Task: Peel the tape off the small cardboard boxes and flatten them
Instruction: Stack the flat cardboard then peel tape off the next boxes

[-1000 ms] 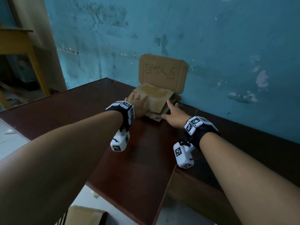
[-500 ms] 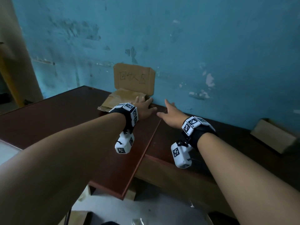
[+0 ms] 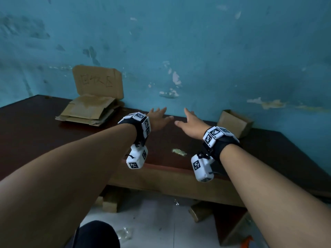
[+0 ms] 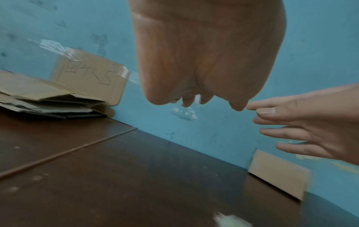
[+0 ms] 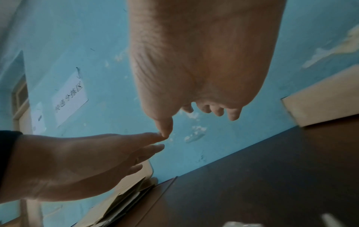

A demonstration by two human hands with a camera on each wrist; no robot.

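Brown cardboard shows in three places on the dark wooden surface (image 3: 53,133). One small cardboard box (image 3: 234,123) sits at the back right, against the blue wall (image 3: 215,51), with its top open; I cannot tell if any tape is on it. One pile of flat cardboard (image 3: 87,110) lies at the back left; I cannot count the pieces in it. One cardboard sign (image 3: 97,81) with writing on it stands behind the pile and leans on the wall. Two bare hands reach out over the surface, between the pile and the box. On the left hand (image 3: 157,119) the grip is wide open: its fingers are straight and spread, and it holds nothing. The right hand (image 3: 190,122) is the same, with straight fingers and nothing in it. The two hands are very near each other, thumb side to thumb side, and neither one touches the box or the pile. The right hand is the one nearer the box. Each wrist has one black band with white marked blocks on it, so two bands in all. One pale scrap (image 3: 179,152) lies on the surface near the front edge, between the two wrists. One white paper note (image 5: 69,98) with writing hangs on the wall in the right wrist view.
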